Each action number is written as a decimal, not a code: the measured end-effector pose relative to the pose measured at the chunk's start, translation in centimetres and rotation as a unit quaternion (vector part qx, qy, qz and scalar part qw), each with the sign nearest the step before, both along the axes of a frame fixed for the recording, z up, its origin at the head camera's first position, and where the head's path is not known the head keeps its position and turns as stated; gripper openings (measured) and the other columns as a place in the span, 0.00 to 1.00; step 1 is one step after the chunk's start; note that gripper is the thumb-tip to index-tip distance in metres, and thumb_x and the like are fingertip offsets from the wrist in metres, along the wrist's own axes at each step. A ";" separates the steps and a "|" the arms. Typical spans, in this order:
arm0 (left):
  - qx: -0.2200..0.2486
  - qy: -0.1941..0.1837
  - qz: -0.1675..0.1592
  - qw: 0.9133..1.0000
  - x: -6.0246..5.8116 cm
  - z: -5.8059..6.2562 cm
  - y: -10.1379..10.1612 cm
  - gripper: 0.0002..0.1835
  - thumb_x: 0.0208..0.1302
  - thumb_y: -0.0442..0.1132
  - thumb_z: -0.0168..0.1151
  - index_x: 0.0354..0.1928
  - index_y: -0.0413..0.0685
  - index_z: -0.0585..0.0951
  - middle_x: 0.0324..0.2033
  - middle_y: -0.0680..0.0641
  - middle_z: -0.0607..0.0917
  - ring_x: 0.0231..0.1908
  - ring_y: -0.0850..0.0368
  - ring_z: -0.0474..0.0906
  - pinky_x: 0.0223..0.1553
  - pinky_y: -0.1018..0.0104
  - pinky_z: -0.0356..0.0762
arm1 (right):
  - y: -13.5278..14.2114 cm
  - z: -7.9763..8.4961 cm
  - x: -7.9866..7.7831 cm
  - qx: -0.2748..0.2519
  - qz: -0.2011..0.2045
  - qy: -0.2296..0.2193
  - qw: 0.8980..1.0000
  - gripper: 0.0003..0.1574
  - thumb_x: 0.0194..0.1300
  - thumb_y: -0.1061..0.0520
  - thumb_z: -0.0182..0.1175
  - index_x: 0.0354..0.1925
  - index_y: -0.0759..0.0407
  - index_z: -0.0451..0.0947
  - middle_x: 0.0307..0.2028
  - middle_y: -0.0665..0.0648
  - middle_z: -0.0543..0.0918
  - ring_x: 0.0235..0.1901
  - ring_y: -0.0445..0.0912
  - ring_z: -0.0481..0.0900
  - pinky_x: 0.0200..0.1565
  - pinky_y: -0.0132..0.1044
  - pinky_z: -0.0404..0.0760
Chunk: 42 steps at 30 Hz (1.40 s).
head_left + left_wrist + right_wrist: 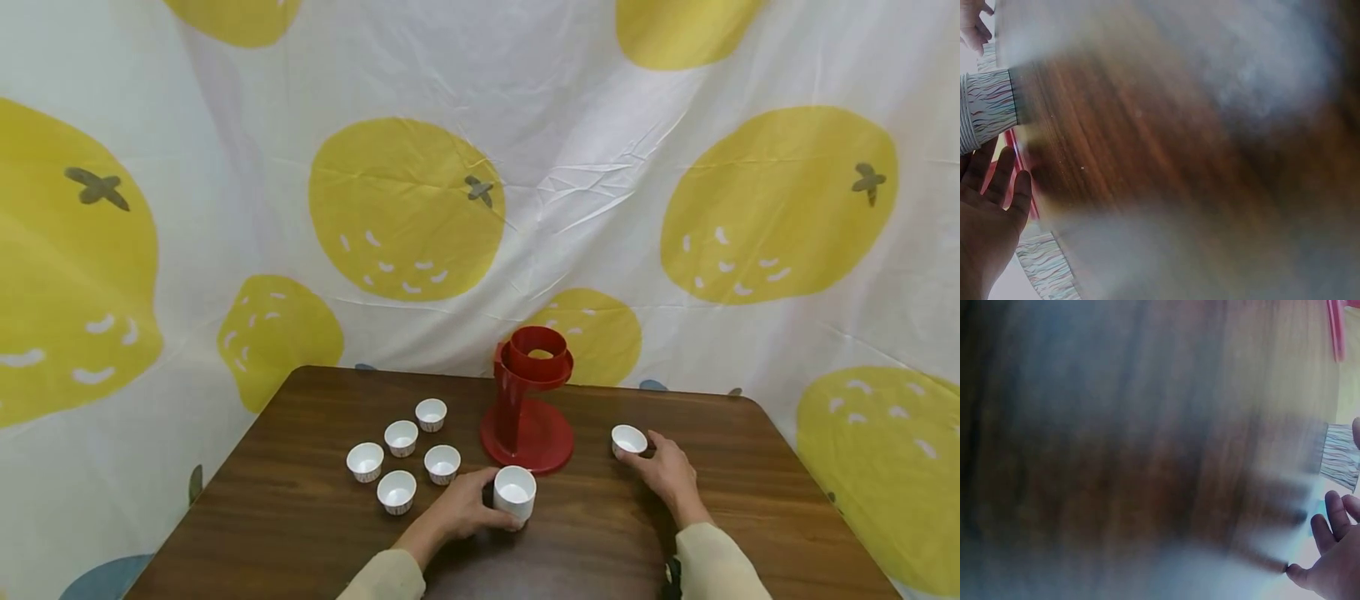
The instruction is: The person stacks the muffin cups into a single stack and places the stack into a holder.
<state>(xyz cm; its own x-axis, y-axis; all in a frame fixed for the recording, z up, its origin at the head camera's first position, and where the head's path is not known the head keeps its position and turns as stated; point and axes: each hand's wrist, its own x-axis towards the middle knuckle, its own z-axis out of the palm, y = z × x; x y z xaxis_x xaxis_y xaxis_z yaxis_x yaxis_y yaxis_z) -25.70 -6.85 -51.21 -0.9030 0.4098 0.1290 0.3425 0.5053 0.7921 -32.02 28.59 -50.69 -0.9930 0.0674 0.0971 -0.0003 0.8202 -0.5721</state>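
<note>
You're likely taking hold: left hand [467, 505] grips a cup stack [514, 490] before the red stand [546, 435], right hand [671, 473] pinches a single cup [628, 438] right of it; lift evenly.

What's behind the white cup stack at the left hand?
In the head view, the red stand rises behind the white cup stack, its round base mostly visible. What the stack covers directly behind it can't be seen.

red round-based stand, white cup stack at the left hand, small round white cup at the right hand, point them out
Red round-based stand [510, 417]: head view, on its upright post.
White cup stack [514, 503]: head view, front of its side wall.
Small round white cup [628, 439]: head view, inside its open top.
</note>
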 end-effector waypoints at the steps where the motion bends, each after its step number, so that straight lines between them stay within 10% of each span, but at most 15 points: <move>1: 0.001 0.001 -0.001 1.000 0.0 0.0 0.0 0.33 0.46 0.49 0.81 0.56 0.49 0.80 0.44 0.57 0.85 0.50 0.58 0.78 0.58 0.54 0.71 | 0.0 -0.1 0.0 0.001 0.000 0.003 1.000 0.53 0.61 0.36 0.66 0.66 0.73 0.64 0.60 0.79 0.70 0.60 0.72 0.67 0.53 0.70 0.64; 42: 0.011 -0.002 -0.007 1.000 0.0 0.1 0.0 0.34 0.46 0.47 0.82 0.56 0.48 0.80 0.45 0.56 0.85 0.50 0.58 0.77 0.58 0.55 0.71 | -1.9 0.5 0.4 -0.037 -0.011 0.042 0.998 0.44 0.60 0.40 0.68 0.62 0.69 0.69 0.57 0.73 0.77 0.55 0.69 0.73 0.52 0.66 0.65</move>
<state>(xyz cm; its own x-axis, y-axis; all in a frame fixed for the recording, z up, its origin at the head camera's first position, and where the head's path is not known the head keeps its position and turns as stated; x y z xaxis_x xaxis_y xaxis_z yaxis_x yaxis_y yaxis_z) -25.66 -6.89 -51.13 -0.8980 0.4192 0.1338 0.3454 0.4830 0.8047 -31.60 26.73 -50.21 -0.9798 0.0998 0.1730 -0.0323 0.7756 -0.6303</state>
